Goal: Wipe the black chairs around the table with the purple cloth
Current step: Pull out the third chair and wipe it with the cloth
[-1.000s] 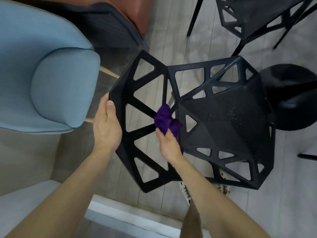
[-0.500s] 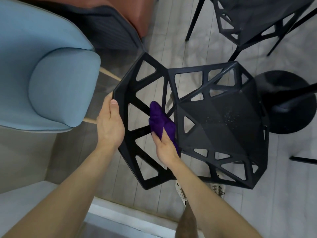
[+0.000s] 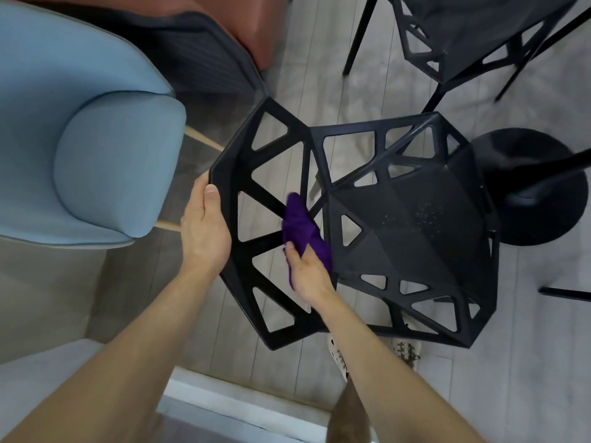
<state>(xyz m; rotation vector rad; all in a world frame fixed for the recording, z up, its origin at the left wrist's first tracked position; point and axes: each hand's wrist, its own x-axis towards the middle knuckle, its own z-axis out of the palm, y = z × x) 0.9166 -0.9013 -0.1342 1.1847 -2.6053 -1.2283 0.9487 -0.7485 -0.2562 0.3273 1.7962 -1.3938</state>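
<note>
**A:** Where to look for the bunched purple fabric cloth [image 3: 302, 228]?

**B:** Near the centre of view, pressed onto a slanted strut of the black plastic lattice chair [image 3: 415, 238], right where backrest meets seat.

**A:** Held how?

**B:** Gripped by the right hand [image 3: 308, 273], thumb laid over its lower end, fingers out of sight behind. Upper end poking out toward twelve o'clock. Probably bunched small to fit the narrow bars between the triangular cut-outs.

**A:** And the left hand [image 3: 204, 231]?

**B:** At nine o'clock of the cloth, wrapped round the backrest's outer rim, thumb on the front face, fingers hidden behind. Most likely bracing the light frame against the push of the wiping.

**A:** Much left to do?

**B:** Pale specks on the seat at three o'clock of the cloth, seemingly not yet wiped. A second black lattice chair [image 3: 463, 36] at one o'clock, touched by neither hand.

**A:** Anything close by?

**B:** A pale blue upholstered armchair [image 3: 96, 155] at nine to ten o'clock, just beside the backrest. A round black pedestal base [image 3: 527, 193] at three o'clock.

**A:** Risks?

**B:** Snagging the cloth in a cut-out, or shoving the backrest into the armchair.
</note>
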